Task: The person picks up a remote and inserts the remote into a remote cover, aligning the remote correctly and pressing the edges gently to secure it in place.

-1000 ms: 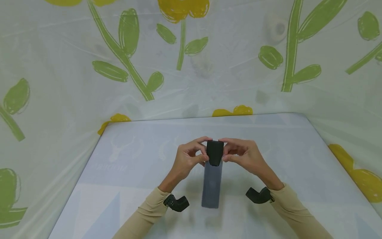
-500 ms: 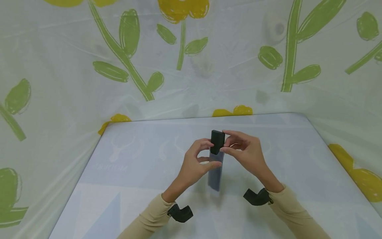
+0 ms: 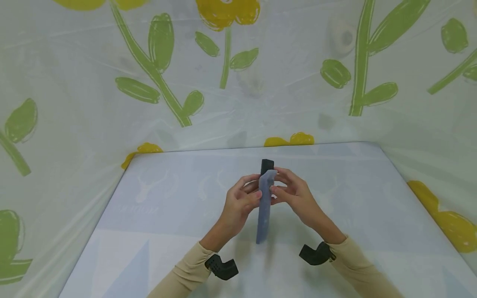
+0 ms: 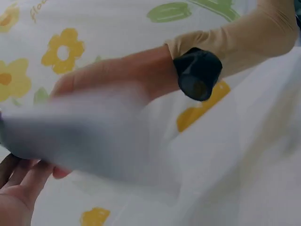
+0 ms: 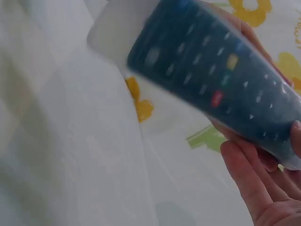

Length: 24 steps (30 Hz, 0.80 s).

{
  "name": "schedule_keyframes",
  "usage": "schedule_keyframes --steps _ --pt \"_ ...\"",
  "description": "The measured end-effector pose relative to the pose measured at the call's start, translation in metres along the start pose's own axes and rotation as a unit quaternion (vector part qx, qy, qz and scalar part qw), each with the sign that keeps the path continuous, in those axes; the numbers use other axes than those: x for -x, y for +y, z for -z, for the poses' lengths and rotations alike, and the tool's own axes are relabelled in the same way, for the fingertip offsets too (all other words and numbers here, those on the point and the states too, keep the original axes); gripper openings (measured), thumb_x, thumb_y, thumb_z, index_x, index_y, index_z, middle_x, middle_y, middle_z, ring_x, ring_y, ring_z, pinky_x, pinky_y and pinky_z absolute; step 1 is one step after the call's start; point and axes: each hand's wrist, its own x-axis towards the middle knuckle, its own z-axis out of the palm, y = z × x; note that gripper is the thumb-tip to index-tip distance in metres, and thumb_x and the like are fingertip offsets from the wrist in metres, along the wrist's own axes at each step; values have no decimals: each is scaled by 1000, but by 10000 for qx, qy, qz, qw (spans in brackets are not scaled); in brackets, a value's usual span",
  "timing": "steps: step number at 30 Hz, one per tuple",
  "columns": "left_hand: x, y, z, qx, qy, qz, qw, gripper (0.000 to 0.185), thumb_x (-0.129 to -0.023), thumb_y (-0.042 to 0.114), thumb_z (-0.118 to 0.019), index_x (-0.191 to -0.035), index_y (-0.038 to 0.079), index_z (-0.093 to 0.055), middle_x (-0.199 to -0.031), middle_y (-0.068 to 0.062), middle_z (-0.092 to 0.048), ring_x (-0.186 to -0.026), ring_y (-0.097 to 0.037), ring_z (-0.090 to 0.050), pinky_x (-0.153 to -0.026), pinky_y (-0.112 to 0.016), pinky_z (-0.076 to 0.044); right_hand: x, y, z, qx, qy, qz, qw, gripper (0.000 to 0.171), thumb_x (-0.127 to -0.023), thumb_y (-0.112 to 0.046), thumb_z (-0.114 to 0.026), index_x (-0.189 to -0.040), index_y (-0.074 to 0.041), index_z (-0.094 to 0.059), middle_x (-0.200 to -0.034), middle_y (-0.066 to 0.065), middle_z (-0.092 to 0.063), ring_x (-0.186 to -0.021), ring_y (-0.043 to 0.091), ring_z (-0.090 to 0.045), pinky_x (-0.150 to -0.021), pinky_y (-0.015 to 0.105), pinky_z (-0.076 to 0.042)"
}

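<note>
A dark remote control (image 5: 207, 70) with rows of small buttons shows through a translucent sleeve (image 3: 263, 219). Its black end (image 3: 267, 165) sticks up past the sleeve's top in the head view. The sleeve's unfilled end (image 5: 113, 35) reaches beyond the remote in the right wrist view. My left hand (image 3: 238, 203) holds the covered remote from the left, thumb on the near face. From the right, my right hand (image 3: 296, 196) pinches it near the sleeve's upper edge, fingers partly hidden behind. The sleeve (image 4: 94, 141) is a pale blur in the left wrist view.
Under the hands lies a pale table (image 3: 167, 265) with a faint printed pattern. A flower-printed cloth (image 3: 283, 91) hangs behind and at the sides. Black wrist cameras sit on the left sleeve cuff (image 3: 206, 246) and the right cuff (image 3: 340, 244).
The remote and sleeve have risen and turned edge-on, less black showing. My left hand slid lower, then regripped with its thumb; my right hand moved down from the black end to the sleeve's upper edge.
</note>
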Motion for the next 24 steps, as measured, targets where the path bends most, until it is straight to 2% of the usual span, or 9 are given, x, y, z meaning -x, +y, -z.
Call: schedule_keyframes --steps 2,6,9,11,14,19,22,24 --pt "1 0 -1 -360 95 -29 9993 42 -93 6 -57 -133 -2 -47 -124 -13 -54 -114 -25 -54 -93 -39 -49 1 3 -2 -282 58 76 9996 48 -93 0 -57 -137 2 -39 -125 22 -55 -89 27 -68 -72 44 -57" --pt "3 1 -2 -1285 421 -38 9908 39 -94 12 -58 -131 1 -54 -118 -9 -56 -111 -22 -53 -92 -39 -48 1 5 -5 -323 533 44 9980 42 -90 0 -61 -130 2 -46 -114 10 -61 -82 24 -68 -66 41 -58" --pt "3 2 -2 -1529 684 69 9858 37 -92 14 -62 -127 0 -57 -112 -9 -60 -100 -19 -60 -84 -35 -53 1 4 -6 -206 805 -203 9963 35 -90 -4 -63 -123 2 -53 -105 5 -63 -79 20 -67 -64 36 -58" --pt "2 3 -1 -1374 768 130 9874 35 -91 13 -64 -122 -3 -58 -108 -10 -61 -93 -18 -63 -76 -34 -56 1 2 -7 -213 882 -372 9952 31 -89 -6 -64 -118 4 -56 -100 6 -64 -78 19 -67 -65 35 -57" --pt "-2 1 2 -1006 818 271 9912 28 -87 17 -69 -108 1 -63 -102 -8 -60 -85 -15 -63 -69 -32 -57 1 1 -6 -261 922 -606 9936 24 -89 -8 -65 -106 7 -58 -93 6 -64 -73 19 -67 -67 35 -58" --pt "-9 -2 9 -475 395 476 9970 19 -80 33 -71 -87 16 -63 -105 -3 -55 -85 -14 -57 -68 -31 -55 2 7 -4 -430 831 -747 9928 14 -89 -6 -65 -93 4 -56 -87 7 -61 -65 20 -66 -67 36 -58" --pt "-11 -3 8 -332 231 433 9982 18 -82 34 -69 -82 18 -61 -115 -3 -52 -94 -15 -54 -68 -30 -52 4 13 1 -684 433 -451 9957 3 -92 -4 -60 -93 -3 -57 -89 7 -57 -70 18 -64 -68 36 -58" --pt "-11 -2 6 -109 298 397 9987 13 -87 27 -65 -80 17 -62 -122 -4 -49 -101 -17 -50 -68 -29 -50 5 15 4 -783 124 -196 9967 5 -94 -3 -56 -93 -8 -59 -92 7 -55 -77 19 -62 -71 36 -57"
